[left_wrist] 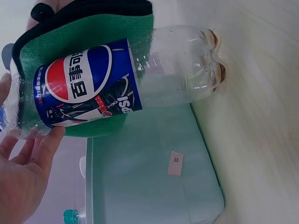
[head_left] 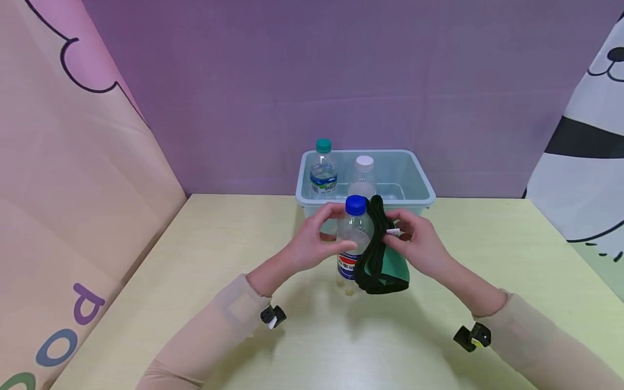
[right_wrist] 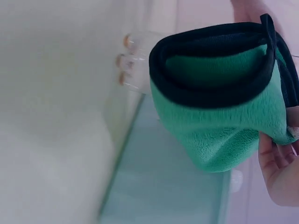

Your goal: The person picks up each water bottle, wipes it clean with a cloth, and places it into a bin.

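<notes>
Left fingers [head_left: 331, 209], spread wide, curl round the blue-capped bottle [head_left: 348, 261]; right fingers [head_left: 403, 215] pinch the black-edged green cloth [head_left: 394, 265].

Green cloth [right_wrist: 210, 123] with black edging [right_wrist: 210, 99], clear bottle [head_left: 358, 234] with blue cap [head_left: 356, 206], red-white-and-blue label [left_wrist: 88, 84], pale blue bin [head_left: 401, 174], teal cap [head_left: 324, 145], white cap [head_left: 364, 160], pale yellow desk [head_left: 229, 238], plain purple backdrop [head_left: 292, 70]
</notes>
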`<state>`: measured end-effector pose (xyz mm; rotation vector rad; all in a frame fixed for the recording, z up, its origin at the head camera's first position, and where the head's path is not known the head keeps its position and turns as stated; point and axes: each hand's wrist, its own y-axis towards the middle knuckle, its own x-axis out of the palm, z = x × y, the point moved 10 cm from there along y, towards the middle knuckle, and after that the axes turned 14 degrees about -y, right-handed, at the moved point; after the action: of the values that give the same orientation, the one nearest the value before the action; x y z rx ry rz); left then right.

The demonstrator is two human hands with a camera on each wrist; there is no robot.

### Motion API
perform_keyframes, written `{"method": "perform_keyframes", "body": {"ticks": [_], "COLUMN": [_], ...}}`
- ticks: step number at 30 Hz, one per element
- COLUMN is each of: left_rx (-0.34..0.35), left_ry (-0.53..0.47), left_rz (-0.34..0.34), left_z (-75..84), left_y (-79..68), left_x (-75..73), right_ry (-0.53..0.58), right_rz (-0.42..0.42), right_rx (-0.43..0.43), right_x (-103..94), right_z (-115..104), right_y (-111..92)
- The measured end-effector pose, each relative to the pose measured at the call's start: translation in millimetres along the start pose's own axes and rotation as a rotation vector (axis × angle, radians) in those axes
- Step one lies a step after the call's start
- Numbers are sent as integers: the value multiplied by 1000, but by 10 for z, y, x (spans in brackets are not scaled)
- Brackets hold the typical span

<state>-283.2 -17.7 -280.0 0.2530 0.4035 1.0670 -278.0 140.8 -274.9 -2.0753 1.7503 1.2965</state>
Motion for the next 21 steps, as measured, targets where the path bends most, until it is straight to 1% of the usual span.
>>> {"method": "perform_keyframes", "body": {"ticks": [3, 6, 9, 13, 17, 21], "left_rx": [-4, -1, 7, 15, 19, 18], "left_ry": [-7, -4, 15, 75, 125, 145], "left_rz": [6, 6, 1, -5, 6, 20], "left_z": [-2, -1, 14, 30, 44, 45], "left_y": [-5, -4, 2, 17, 31, 45], "left_x": [-9, -3, 14, 35, 30, 27], "right_ry": [-19, -32, -30, -23, -20, -19], "right_rz": [32, 48, 52, 62, 64, 65], "right_rx": [-38, -55, -48, -35, -23, -3], "right_x": [-77, -116, -135, -163, -172, -189], "right_z": [-92, -120, -110, -80, -25, 51], "right_y": [24, 26, 9, -31, -81, -136]}}
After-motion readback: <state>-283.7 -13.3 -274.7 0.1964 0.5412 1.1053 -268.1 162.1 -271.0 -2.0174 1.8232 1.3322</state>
